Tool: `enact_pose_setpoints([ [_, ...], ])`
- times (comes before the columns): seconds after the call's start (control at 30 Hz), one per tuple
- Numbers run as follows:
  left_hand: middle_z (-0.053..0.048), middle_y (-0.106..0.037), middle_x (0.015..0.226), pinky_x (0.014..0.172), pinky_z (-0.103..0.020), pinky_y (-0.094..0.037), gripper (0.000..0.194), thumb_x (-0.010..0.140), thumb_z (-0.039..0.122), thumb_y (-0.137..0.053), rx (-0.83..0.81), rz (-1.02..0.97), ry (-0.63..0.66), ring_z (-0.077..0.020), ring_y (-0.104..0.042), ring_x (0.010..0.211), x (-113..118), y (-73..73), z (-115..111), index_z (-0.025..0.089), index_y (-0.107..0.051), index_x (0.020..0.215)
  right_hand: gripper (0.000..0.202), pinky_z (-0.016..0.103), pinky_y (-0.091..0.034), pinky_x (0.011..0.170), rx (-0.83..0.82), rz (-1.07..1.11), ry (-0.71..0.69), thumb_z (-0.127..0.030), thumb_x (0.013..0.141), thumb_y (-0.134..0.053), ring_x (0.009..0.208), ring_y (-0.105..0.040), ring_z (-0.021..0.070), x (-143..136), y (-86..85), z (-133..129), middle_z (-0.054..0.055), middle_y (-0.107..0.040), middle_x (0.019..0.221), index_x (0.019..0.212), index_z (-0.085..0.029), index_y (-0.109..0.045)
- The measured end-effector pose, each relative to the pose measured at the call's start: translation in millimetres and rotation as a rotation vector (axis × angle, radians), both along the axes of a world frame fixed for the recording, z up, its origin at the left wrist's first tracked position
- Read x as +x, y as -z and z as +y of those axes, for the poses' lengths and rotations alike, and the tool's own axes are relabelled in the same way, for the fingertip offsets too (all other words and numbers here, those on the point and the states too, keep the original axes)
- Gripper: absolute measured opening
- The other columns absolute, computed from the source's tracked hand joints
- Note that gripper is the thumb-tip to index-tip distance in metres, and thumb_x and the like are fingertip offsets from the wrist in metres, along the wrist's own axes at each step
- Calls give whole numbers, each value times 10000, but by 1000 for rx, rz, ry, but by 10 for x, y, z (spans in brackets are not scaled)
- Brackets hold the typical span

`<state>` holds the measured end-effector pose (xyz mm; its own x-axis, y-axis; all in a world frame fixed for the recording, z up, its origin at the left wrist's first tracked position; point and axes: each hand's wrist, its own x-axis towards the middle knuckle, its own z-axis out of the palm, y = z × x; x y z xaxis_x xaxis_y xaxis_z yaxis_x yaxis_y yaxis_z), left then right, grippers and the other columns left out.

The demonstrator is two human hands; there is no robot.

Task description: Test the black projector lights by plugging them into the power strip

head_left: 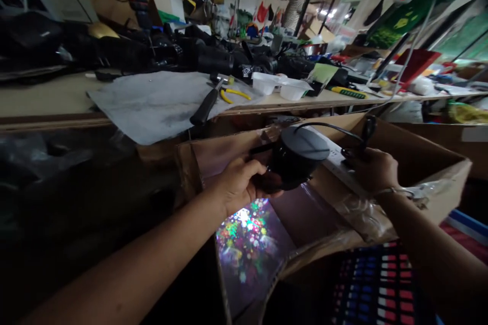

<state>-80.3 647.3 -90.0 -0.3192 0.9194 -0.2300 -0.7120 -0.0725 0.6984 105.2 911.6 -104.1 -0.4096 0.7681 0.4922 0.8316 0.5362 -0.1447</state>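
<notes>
My left hand [247, 183] is closed round the underside of a black round device [299, 157] with a flat grey disc on top, tilted above an open cardboard box [412, 213]. Colourful spots of light [246, 226] shine on the box's inner surface below it. A black cable [331, 126] runs from the device towards my right hand [371, 170]. That hand is closed on a dark plug, at a white power strip [335, 155] lying across the box. Whether the plug sits in a socket is hidden by the fingers.
On the workbench [46, 101] lie a grey cloth [152, 101], a hammer [208, 104], yellow-handled pliers [235, 95], white cups [293, 89] and several black devices. A blue and red basket [373, 284] is at lower right. A person [293, 10] stands in the background.
</notes>
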Motion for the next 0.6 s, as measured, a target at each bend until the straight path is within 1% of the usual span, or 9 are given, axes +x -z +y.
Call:
enact_pose_setpoints([
  [0.17,-71,-616,558,511,-321,-544,148,676,7,-423,35,-21,52,-160,-617,520,20,6,-30,92,-543,662,269,285,-334,545,-47,8,36,-383,649,-551,664,-572,236,2,36,36,119,-630,703,685,-130,-635],
  [0.33,-73,-624,581,524,-325,-545,113,664,24,-444,56,-13,64,-164,-620,540,20,4,-62,102,-525,666,280,296,-361,569,-55,31,47,-413,619,-545,693,-587,249,17,72,83,118,-640,729,670,-147,-616],
  [0.47,-79,-631,601,533,-322,-538,90,659,43,-462,59,5,73,-168,-618,548,24,-5,-89,113,-512,688,330,300,-372,576,-51,33,42,-416,644,-542,693,-590,246,21,78,78,147,-654,760,735,-117,-648],
  [0.53,-79,-634,607,540,-325,-535,118,660,40,-461,60,12,79,-169,-618,554,28,-8,-101,113,-520,731,342,295,-363,562,-60,38,40,-399,663,-553,698,-594,245,19,71,65,161,-661,775,783,-99,-668],
  [0.6,-81,-636,607,545,-331,-535,138,658,33,-455,58,14,86,-170,-617,557,30,-8,-111,112,-523,749,338,295,-353,549,-72,29,66,-378,681,-572,713,-600,256,12,58,48,167,-669,788,822,-92,-682],
])
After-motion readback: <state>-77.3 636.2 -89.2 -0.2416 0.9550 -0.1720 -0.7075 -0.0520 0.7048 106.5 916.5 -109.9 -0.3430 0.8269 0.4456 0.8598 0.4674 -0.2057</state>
